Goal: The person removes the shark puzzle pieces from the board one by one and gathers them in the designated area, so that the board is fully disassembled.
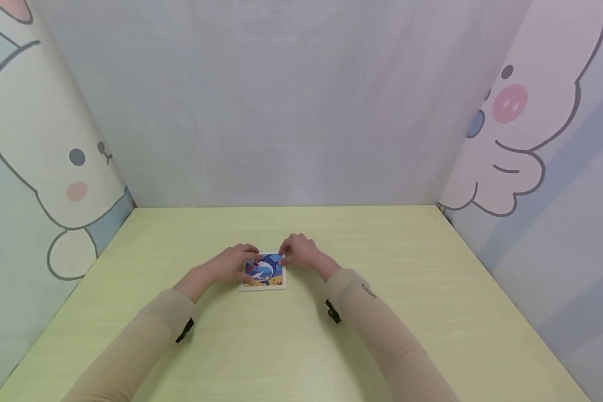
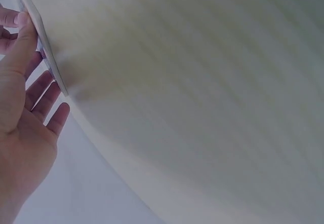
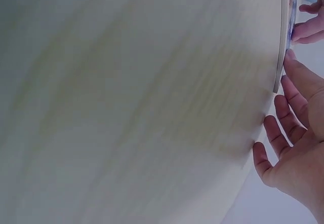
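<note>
We've got one flat, thin, near-square picture panel (image 1: 267,270) lying on the pale yellow-green surface (image 1: 251,346), at 7 o'clock from the head view's centre; smooth white border, glossy-looking print of a blue-and-white sea creature, orange-yellow along its 6 o'clock side. Left hand (image 1: 228,264) sits at the panel's 9 o'clock: fingers (image 2: 47,99) spread and gently bent by the 11 o'clock corner, thumb laid over the print near 8 o'clock. Right hand (image 1: 300,251) is at the panel's 2 o'clock, thumb touching the edge, fingers (image 3: 276,138) fanned and softly bent. We can't tell how hard either one presses. Surface has faint streaky wood grain. Soft beige sleeves (image 1: 130,346), a black strap (image 1: 333,311) below each cuff. Backdrop (image 1: 291,100) at 12 o'clock is plain, pale grey, lightly creased; we see a rounded cartoon bunny (image 1: 55,184) printed at 9 o'clock, a cartoon pig (image 1: 537,111) at 2.
</note>
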`<state>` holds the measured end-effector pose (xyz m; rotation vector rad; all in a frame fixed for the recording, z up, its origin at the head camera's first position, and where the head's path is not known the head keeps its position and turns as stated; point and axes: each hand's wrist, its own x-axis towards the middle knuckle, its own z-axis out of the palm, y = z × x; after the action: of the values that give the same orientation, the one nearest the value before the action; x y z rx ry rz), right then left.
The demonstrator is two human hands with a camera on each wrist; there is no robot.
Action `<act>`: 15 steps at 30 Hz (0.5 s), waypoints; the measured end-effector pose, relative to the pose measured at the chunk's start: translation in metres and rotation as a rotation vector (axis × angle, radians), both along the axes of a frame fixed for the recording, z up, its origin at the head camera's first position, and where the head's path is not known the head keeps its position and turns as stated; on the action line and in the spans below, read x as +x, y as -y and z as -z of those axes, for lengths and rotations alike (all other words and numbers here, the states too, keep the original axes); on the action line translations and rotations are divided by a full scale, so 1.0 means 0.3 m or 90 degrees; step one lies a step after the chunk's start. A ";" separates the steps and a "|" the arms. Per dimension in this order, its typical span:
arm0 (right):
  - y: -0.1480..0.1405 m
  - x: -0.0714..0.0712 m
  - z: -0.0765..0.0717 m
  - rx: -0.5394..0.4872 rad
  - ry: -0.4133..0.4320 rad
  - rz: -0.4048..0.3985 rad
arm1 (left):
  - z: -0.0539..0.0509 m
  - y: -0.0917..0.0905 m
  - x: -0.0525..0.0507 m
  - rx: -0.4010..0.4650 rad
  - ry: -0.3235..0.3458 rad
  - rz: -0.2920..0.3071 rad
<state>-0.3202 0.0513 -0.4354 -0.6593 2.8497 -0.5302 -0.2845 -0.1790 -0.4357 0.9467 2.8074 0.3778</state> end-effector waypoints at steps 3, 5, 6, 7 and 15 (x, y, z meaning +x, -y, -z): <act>0.002 0.000 -0.001 0.001 0.001 0.001 | 0.001 0.001 -0.001 -0.003 -0.004 0.001; 0.003 -0.001 -0.001 0.000 0.003 0.003 | 0.001 0.002 -0.003 -0.004 -0.003 0.001; 0.003 -0.002 -0.001 -0.002 0.004 0.005 | 0.000 0.002 -0.003 -0.003 -0.003 0.001; 0.004 -0.002 0.000 -0.005 0.007 0.007 | 0.000 0.002 -0.003 -0.002 -0.002 0.001; -0.005 -0.016 0.008 -0.062 0.032 0.025 | 0.000 0.000 -0.003 0.005 0.004 -0.003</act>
<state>-0.3248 0.0530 -0.4379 -0.5983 2.8094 -0.6844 -0.2854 -0.1791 -0.4356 0.9388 2.8045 0.3921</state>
